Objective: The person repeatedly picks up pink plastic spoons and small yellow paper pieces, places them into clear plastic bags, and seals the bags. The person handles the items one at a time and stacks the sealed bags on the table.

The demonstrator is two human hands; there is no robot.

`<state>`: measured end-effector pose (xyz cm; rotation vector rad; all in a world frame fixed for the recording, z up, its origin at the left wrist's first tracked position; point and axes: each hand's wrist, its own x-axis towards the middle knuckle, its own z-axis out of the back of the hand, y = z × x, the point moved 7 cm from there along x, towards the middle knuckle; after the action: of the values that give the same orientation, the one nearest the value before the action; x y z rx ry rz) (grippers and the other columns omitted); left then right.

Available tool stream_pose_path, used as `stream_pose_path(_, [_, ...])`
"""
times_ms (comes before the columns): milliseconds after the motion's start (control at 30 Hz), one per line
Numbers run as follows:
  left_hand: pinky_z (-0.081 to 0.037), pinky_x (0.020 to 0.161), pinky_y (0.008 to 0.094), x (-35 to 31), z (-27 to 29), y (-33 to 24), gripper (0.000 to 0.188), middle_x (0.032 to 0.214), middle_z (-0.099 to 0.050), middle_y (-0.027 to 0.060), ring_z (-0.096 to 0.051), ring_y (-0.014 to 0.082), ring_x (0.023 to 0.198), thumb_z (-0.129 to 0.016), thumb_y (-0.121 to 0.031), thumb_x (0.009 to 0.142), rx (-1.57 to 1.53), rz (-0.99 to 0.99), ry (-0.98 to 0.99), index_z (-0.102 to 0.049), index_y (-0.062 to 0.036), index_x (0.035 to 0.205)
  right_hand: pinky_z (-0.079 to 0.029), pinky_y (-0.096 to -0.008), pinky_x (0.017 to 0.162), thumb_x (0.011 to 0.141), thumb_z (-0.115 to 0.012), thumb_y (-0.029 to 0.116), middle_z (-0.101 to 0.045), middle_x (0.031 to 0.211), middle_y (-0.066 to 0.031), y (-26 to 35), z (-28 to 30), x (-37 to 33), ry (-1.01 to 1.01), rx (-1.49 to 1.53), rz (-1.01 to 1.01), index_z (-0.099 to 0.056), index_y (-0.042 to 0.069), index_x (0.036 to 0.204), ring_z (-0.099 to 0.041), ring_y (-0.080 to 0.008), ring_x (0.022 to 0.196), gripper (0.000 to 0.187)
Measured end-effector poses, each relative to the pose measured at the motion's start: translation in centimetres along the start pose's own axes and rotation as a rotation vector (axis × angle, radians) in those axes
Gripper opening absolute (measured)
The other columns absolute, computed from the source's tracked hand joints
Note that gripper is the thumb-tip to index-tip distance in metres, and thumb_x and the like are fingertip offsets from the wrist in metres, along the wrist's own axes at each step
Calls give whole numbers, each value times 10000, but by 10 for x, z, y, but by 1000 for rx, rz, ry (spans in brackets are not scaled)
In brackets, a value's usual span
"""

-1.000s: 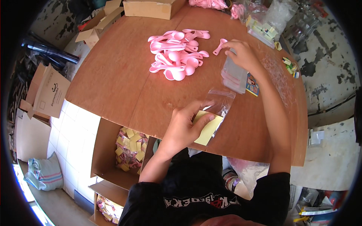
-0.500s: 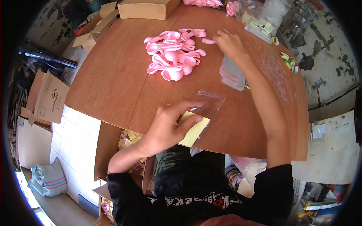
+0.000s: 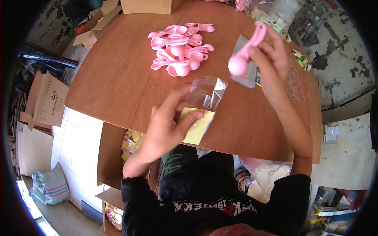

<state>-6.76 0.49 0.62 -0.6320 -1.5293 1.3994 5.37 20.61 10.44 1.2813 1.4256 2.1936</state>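
Near the table's front edge, my left hand [image 3: 167, 120] is closed on a clear plastic bag [image 3: 206, 92] with a yellow card [image 3: 198, 129] in its lower part. My thumb presses on the card, and the bag's upper end points away from me. Raised over the right side of the table, my right hand [image 3: 271, 59] grips a pink measuring spoon [image 3: 246, 55], its round bowl toward me. A heap of similar pink spoons [image 3: 177, 51] lies at the far middle. Beneath the raised spoon is a stack of clear bags [image 3: 247, 76], partly covered.
A cardboard box [image 3: 145, 6] stands at the table's far edge. Small yellow and green pieces [image 3: 301, 61] lie at the right edge. Below the table's left front, an open carton [image 3: 110, 157] contains yellow-carded packs. Plastic packaging [image 3: 275, 19] crowds the far right.
My right hand has lifted a pink spoon from beside the heap and brought it right and nearer. My left hand has shifted slightly left, with the bag's upper end now more upright.
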Motion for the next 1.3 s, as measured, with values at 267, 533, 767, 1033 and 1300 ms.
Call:
stream_pose_path(267, [-549, 705, 294, -3, -49, -24, 574, 996, -755, 158, -754, 205, 912, -759, -49, 881, -5, -54, 78, -491, -34, 1388, -475, -222, 826, 900, -704, -2, -702, 868, -52, 49, 7, -58, 31, -236, 208, -324, -43, 1487, -616, -75, 853, 701])
stream_pose_path(533, [-538, 654, 286, 3, -67, -17, 575, 949, -754, 158, -761, 195, 864, -773, -89, 878, 6, -78, 6, -501, -42, 1383, -499, -244, 784, 874, -731, -2, -712, 909, -75, 43, 14, -75, 100, -298, 227, -446, -8, 1388, -642, -101, 828, 587])
stream_pose_path(767, [-547, 808, 266, 8, -79, -27, 644, 1031, -742, 115, -699, 112, 963, -767, -11, 867, 105, -30, 69, -460, -10, 1434, -497, -246, 795, 892, -721, 17, -719, 935, -79, 40, 24, -80, 30, -196, 159, -467, -8, 1369, -645, -103, 853, 541])
stream_pose_path(1033, [-591, 769, 326, 11, -91, -34, 677, 1121, -726, 169, -737, 244, 1008, -804, -93, 847, -29, -80, 73, -467, -67, 1433, -502, -296, 913, 925, -685, -3, -686, 1083, -137, 55, 30, -81, 130, -468, 263, -584, -32, 1225, -644, -151, 1016, 318])
stream_pose_path(1300, [-444, 1079, 453, 8, -99, -37, 1014, 1379, -557, 214, -585, 321, 1262, -898, -180, 758, -136, -315, 136, -280, -35, 1548, -547, -310, 793, 895, -667, -62, -717, 996, -150, 61, 50, -85, 58, -12, -43, -695, -58, 1026, -698, -195, 894, 135])
